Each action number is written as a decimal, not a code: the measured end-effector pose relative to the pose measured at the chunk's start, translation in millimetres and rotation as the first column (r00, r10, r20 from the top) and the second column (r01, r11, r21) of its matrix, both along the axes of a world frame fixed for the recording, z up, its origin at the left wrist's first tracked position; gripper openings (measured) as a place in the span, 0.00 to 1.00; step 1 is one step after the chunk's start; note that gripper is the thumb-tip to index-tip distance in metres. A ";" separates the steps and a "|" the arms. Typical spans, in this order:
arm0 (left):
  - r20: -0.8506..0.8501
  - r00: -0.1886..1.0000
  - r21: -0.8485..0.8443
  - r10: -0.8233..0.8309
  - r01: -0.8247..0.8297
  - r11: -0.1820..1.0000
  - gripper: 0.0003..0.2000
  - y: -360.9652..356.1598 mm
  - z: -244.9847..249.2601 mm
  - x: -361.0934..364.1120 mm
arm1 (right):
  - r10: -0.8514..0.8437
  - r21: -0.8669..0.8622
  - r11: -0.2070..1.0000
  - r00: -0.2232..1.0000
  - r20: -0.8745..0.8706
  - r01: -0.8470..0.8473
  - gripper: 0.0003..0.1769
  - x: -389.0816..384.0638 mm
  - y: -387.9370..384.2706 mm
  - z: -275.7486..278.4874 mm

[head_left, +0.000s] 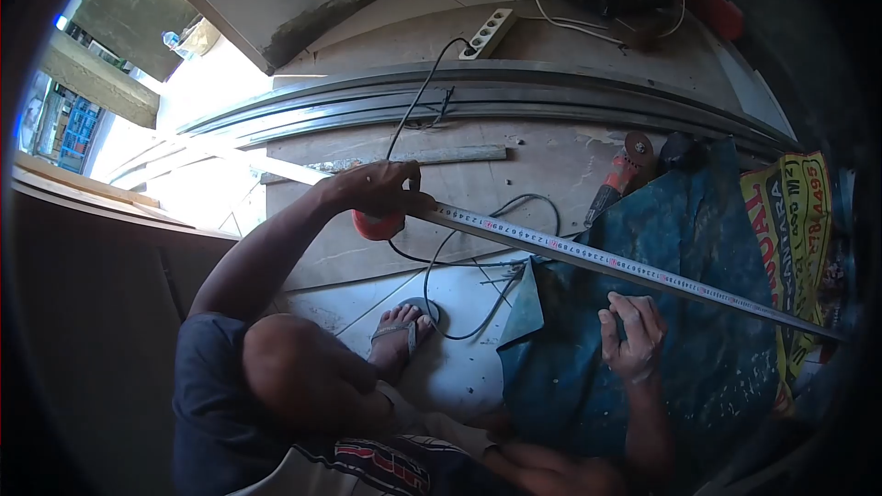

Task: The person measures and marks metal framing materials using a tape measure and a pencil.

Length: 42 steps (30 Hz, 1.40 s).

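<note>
My left hand (381, 188) is closed at the near end of a tape measure (588, 257), over a rounded red case (378, 225) partly hidden under the palm. The pale, numbered blade stretches to the right along a long metal bar (680, 290). This bar slants across the work area and also runs past my left hand towards the bright doorway. Below the bar, my right hand (634, 335) hovers over a dark green tarp (570, 377). Its fingers are bent, the thumb stands a little apart, and I see nothing between them.
A red angle grinder (617, 179) lies beyond the bar. Long metal profiles (514, 101) run across the floor behind it. A power strip (489, 34) feeds a black cable (427, 83) that loops near my foot (400, 335). A yellow printed banner (799, 220) lies at right.
</note>
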<state>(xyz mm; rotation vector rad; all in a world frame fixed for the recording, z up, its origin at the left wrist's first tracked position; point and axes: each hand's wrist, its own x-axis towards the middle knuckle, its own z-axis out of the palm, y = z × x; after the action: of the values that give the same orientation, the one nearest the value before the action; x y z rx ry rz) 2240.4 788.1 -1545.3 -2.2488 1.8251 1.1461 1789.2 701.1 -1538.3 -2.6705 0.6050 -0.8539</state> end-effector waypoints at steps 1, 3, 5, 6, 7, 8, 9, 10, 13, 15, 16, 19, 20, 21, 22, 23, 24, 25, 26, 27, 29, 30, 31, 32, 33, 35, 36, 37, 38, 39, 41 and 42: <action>-0.009 1.000 -0.002 0.004 -0.004 1.000 0.27 0.1 -2.0 2.6 | 0.004 -0.002 1.000 1.000 -0.009 -0.004 0.13 8.8 -4.8 7.8; 0.018 1.000 -0.054 0.005 -0.004 0.999 0.29 -0.1 -5.6 4.2 | 0.050 -0.121 0.990 0.988 -0.147 -0.069 0.15 24.1 -12.9 20.9; 0.017 1.000 -0.046 -0.002 0.003 0.999 0.28 -2.4 -7.3 5.9 | 0.068 -0.125 0.987 0.974 -0.218 -0.097 0.16 43.3 -17.6 30.1; 0.029 1.000 -0.041 -0.008 0.009 0.999 0.28 -5.3 -8.1 6.5 | 0.086 -0.129 0.984 0.958 -0.274 -0.125 0.17 52.6 -20.9 32.6; 0.017 1.000 -0.040 -0.018 0.018 0.999 0.28 -6.1 -9.9 7.2 | 0.102 -0.123 0.981 0.942 -0.320 -0.148 0.22 59.6 -25.7 27.5; 0.021 0.999 -0.054 -0.032 0.033 0.998 0.27 -5.7 -11.8 9.2 | 0.091 -0.121 0.983 0.940 -0.329 -0.137 0.22 70.0 -30.9 23.7; 0.027 0.998 -0.068 -0.048 0.050 0.996 0.27 -5.4 -13.1 10.6 | 0.097 -0.139 0.979 0.937 -0.335 -0.150 0.25 82.0 -34.7 20.1; 0.019 0.998 -0.067 -0.063 0.064 0.996 0.27 -5.1 -13.4 10.8 | 0.103 -0.155 0.974 0.934 -0.341 -0.164 0.28 91.6 -36.3 15.3; -0.023 0.999 -0.113 -0.046 0.043 0.993 0.29 -2.1 -11.9 14.0 | 0.042 -0.095 0.992 0.921 -0.387 -0.085 0.36 110.7 -34.4 -9.0; 0.018 0.984 -0.216 -0.179 0.179 0.960 0.30 3.4 -10.5 17.1 | 0.022 -0.035 0.998 0.878 -0.478 -0.044 0.36 114.5 -30.5 -19.8; 0.015 0.982 -0.206 -0.186 0.185 0.961 0.30 5.0 -10.0 17.2 | 0.001 0.004 1.000 0.830 -0.557 0.001 0.36 114.4 -29.3 -25.4; 0.035 0.999 -0.040 0.020 -0.019 0.999 0.28 5.4 -7.6 20.4 | -0.030 -0.112 0.993 0.800 -0.599 -0.046 0.36 99.3 -38.4 -54.8; 0.039 0.999 -0.041 0.016 -0.014 0.999 0.28 5.0 -8.4 19.6 | -0.034 -0.113 0.993 0.802 -0.596 -0.042 0.36 95.9 -40.4 -57.1; 0.043 0.998 -0.013 0.052 -0.052 0.999 0.29 5.2 -7.7 19.7 | -0.023 -0.124 0.990 0.803 -0.595 -0.063 0.33 95.3 -41.9 -58.2; 0.050 0.995 0.017 0.085 -0.086 0.996 0.30 5.5 -5.8 20.2 | -0.014 -0.133 0.988 0.806 -0.592 -0.081 0.31 95.3 -42.2 -59.4; 0.055 0.995 0.022 0.079 -0.080 0.997 0.30 7.1 -4.7 20.4 | -0.016 -0.128 0.989 0.808 -0.588 -0.074 0.31 94.5 -42.4 -59.2; 0.053 0.995 0.013 0.081 -0.081 0.997 0.29 7.6 -3.9 20.4 | -0.001 -0.156 0.982 0.826 -0.564 -0.105 0.29 93.6 -43.9 -57.3; 0.048 0.995 0.003 0.083 -0.083 0.997 0.29 6.6 -3.1 19.4 | 0.013 -0.187 0.973 0.840 -0.543 -0.136 0.26 92.2 -45.5 -54.9; 0.045 0.996 0.002 0.077 -0.077 0.997 0.29 5.9 -2.7 18.4 | 0.008 -0.188 0.973 0.838 -0.545 -0.131 0.26 90.4 -45.9 -51.7; 0.038 0.996 0.004 0.081 -0.081 0.997 0.30 6.0 -1.8 18.1 | 0.014 -0.156 0.979 0.814 -0.580 -0.128 0.28 89.4 -46.0 -48.5; 0.028 0.996 0.008 0.083 -0.083 0.996 0.31 9.3 5.0 18.0 | 0.021 -0.122 0.985 0.787 -0.616 -0.123 0.29 87.9 -46.7 -48.6; 0.035 0.992 0.028 0.119 -0.120 0.992 0.30 11.4 10.4 17.8 | 0.032 -0.116 0.986 0.819 -0.572 -0.119 0.31 83.4 -49.1 -50.0; 0.033 0.990 0.039 0.135 -0.136 0.990 0.29 7.5 11.1 15.2 | 0.019 -0.119 0.988 0.845 -0.534 -0.098 0.32 73.2 -53.4 -49.0; 0.054 0.989 0.024 0.138 -0.140 0.990 0.27 8.0 5.9 17.4 | 0.026 -0.105 0.990 0.841 -0.541 -0.098 0.33 65.9 -55.8 -47.3; 0.028 0.991 0.018 0.134 -0.135 0.991 0.26 9.2 -3.5 25.3 | 0.001 -0.104 0.992 0.831 -0.557 -0.071 0.34 59.4 -57.6 -46.1; 0.062 0.986 0.016 0.154 -0.155 0.988 0.16 0.5 16.3 6.0 | -0.050 -0.140 0.989 0.817 -0.575 -0.038 0.27 43.5 -61.0 -48.1; 0.113 0.922 -0.426 -0.371 0.382 0.820 0.11 15.7 -32.1 40.4 | -0.069 -0.169 0.984 0.760 -0.647 -0.054 0.23 37.3 -63.2 -43.3; 0.215 0.894 -0.438 -0.394 0.448 0.779 0.07 15.7 -25.9 28.9 | -0.097 -0.236 0.970 0.810 -0.579 -0.053 0.20 26.4 -64.7 -48.1; 0.184 0.913 -0.347 -0.364 0.407 0.845 0.07 14.1 -35.4 35.3 | -0.179 -0.320 0.947 0.807 -0.563 -0.013 0.15 17.9 -63.2 -50.8; 0.157 0.885 -0.360 -0.439 0.465 0.809 0.07 10.8 -40.8 44.1 | -0.219 -0.334 0.942 0.790 -0.572 0.019 0.13 9.3 -65.5 -49.7; 0.098 0.982 -0.017 -0.164 0.166 0.986 0.10 -2.8 -20.1 18.4 | -0.292 -0.376 0.924 0.773 -0.562 0.076 0.11 -14.6 -68.5 -49.1; 0.142 0.990 0.142 -0.022 0.002 0.990 0.11 -8.1 -9.4 6.3 | -0.290 -0.376 0.923 0.789 -0.541 0.082 0.11 -24.4 -71.9 -54.2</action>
<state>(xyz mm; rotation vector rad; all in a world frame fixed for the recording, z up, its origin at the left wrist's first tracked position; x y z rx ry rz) 2246.7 779.9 -1554.7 -2.1764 1.6476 1.0464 1764.8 629.2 -1592.5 -3.2488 0.9521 -0.1313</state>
